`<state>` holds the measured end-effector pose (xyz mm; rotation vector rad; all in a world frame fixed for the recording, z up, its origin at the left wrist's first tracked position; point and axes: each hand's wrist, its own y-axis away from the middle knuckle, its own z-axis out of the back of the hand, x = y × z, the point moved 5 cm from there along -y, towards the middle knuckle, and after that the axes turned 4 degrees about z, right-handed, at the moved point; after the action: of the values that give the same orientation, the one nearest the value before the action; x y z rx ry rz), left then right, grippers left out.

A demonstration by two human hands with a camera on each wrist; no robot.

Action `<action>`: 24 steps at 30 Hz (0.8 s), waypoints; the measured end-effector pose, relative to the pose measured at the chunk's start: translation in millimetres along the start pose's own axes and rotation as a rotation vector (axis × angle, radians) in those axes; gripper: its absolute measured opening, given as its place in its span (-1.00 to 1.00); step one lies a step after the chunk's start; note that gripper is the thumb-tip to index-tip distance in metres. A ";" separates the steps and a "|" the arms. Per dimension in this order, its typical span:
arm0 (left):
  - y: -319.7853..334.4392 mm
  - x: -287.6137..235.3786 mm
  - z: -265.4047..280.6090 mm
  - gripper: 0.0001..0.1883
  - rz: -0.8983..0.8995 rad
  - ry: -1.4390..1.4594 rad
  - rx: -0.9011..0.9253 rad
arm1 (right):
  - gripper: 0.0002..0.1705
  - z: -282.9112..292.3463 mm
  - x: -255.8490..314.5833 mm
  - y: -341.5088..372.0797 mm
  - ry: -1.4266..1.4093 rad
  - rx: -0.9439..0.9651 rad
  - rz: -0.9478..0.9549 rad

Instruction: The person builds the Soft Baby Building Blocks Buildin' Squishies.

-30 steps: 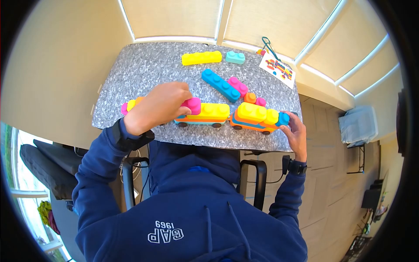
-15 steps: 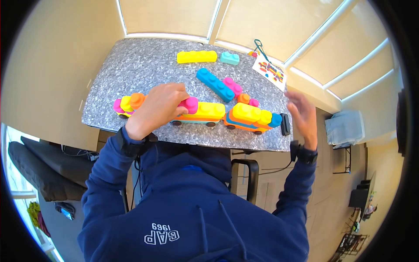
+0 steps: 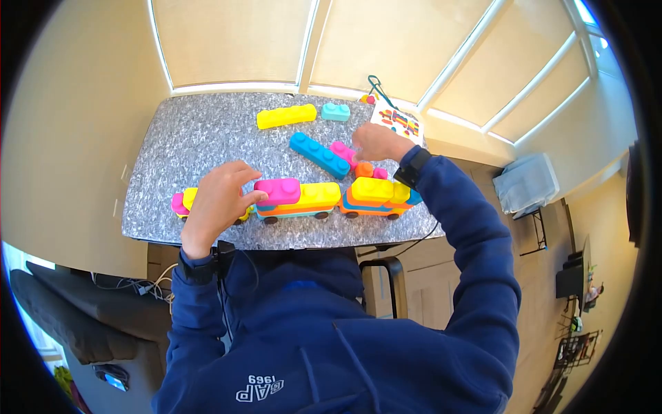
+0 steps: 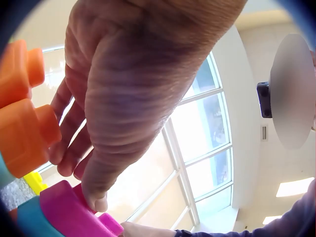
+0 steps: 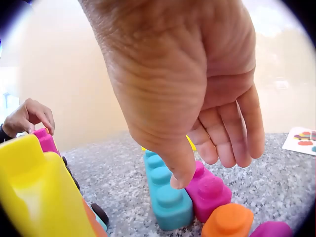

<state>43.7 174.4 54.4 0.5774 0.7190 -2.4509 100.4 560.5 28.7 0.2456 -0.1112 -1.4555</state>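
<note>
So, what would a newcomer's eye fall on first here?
Probably the bright block train along the near edge of the table, with the left hand at one end of its top pink block. Next, perhaps, the right hand over the loose blocks beyond the train, then the long yellow bar near the far edge.

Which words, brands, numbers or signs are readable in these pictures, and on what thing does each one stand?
"GAP": upside down, on the navy hoodie.
"1969": also upside down, on the same hoodie.
Picture card: any lettering is too small to read.
</note>
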 end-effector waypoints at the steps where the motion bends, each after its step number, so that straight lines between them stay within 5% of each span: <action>1: 0.2 0.4 -0.5 -0.63 0.012 0.023 0.021 | -0.46 -8.0 -2.5 -4.1 0.014 0.076 -0.022; 20: -4.4 -2.0 -10.1 -0.72 -0.001 0.126 0.112 | -0.41 -19.8 -7.0 -31.5 -0.060 0.162 0.065; 24: -4.7 1.2 -12.9 -0.73 -0.030 0.134 0.099 | -0.56 -17.3 -13.8 -32.6 -0.004 0.108 0.102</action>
<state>43.2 185.0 45.6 0.7811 0.6656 -2.5042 71.1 572.8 5.4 0.3209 -0.2028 -1.3499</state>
